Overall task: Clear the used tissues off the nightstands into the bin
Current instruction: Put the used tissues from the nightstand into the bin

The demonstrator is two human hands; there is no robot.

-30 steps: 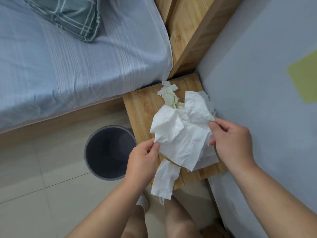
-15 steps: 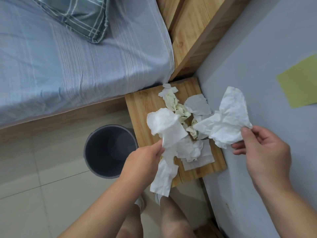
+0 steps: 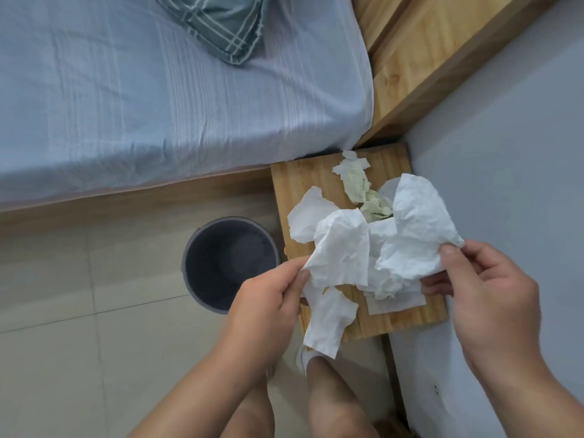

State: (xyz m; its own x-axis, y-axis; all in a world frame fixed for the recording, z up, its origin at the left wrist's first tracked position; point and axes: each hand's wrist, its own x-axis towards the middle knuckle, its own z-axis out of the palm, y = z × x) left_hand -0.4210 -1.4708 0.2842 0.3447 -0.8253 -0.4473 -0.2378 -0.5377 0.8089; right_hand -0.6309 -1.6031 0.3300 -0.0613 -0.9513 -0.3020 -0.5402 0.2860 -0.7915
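Right now both hands are up over the wooden nightstand (image 3: 295,184), each holding paper. The left hand (image 3: 268,298) pinches a creased white tissue (image 3: 343,248) between thumb and fingers, and a ragged length of it hangs down past the nightstand's front edge. The right hand (image 3: 483,286) pinches the corner of a second crumpled tissue (image 3: 417,229), thumb on top and fingers curled beneath. The two sheets overlap in the middle. Beneath them more tissues lie on the wood: a pale green wad (image 3: 357,181) toward the back and a flat white piece (image 3: 398,303) near the front. The dark grey bin (image 3: 230,263) stands on the tiled floor just beside the nightstand, next to the bed (image 3: 158,105).
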